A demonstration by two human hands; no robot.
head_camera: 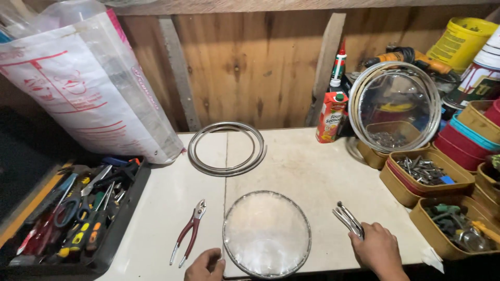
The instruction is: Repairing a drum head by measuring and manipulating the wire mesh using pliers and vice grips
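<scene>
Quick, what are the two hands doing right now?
Left hand: curled at the edge of the round clear disc, holding nothing that I can see.
Right hand: closed on a metal tool.

Head-worn camera, steep downward look, close over white workbench [307, 166] (single view), facing wooden wall [245, 62]

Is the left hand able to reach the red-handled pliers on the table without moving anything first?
Probably yes. The left hand rests at the table edge by the round glass disc, and the red-handled pliers lie just beside it on bare tabletop, with nothing between them.
</scene>
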